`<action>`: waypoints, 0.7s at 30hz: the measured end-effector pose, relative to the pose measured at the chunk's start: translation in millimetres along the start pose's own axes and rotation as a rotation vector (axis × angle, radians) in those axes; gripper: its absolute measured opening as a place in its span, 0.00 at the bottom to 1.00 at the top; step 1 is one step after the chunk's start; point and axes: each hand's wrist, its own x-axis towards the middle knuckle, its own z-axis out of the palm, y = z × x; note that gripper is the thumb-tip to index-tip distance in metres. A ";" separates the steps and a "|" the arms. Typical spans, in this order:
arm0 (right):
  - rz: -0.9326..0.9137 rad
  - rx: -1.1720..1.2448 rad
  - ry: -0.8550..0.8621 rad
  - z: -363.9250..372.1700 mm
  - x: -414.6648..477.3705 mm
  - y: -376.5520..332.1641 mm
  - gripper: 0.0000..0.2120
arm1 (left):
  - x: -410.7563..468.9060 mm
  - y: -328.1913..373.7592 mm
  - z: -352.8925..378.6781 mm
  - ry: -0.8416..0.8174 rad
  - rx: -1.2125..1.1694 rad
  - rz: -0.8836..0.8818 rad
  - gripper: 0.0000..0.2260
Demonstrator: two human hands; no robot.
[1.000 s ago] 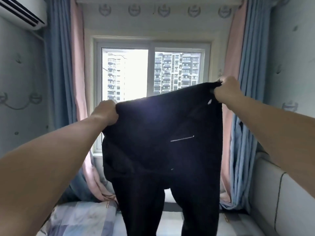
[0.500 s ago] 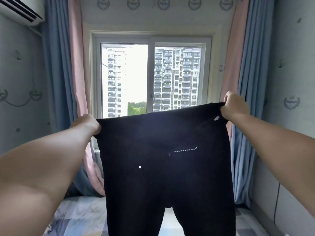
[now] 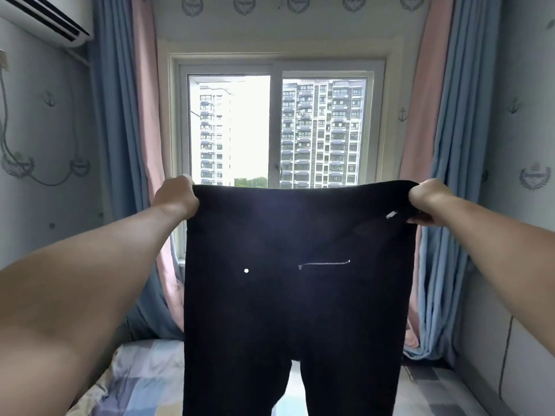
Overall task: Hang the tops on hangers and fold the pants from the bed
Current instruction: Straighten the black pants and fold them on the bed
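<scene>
The left hand [image 3: 177, 196] and right hand [image 3: 429, 199] are bare, as are both forearms along their whole visible length.

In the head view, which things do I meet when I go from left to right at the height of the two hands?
left blue curtain → left hand → black pants → right hand → right blue curtain

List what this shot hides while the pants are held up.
Head view only:
Long black pants: leg ends cut off by the bottom edge.
Left hand and right hand: grips partly hidden by the cloth.
Pastel checked bed sheet: middle hidden behind the pants.
</scene>
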 end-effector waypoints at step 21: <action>-0.237 0.276 -0.385 -10.5 0.7 -9.6 0.19 | 8.1 -4.0 -11.5 -0.064 -0.165 0.124 0.19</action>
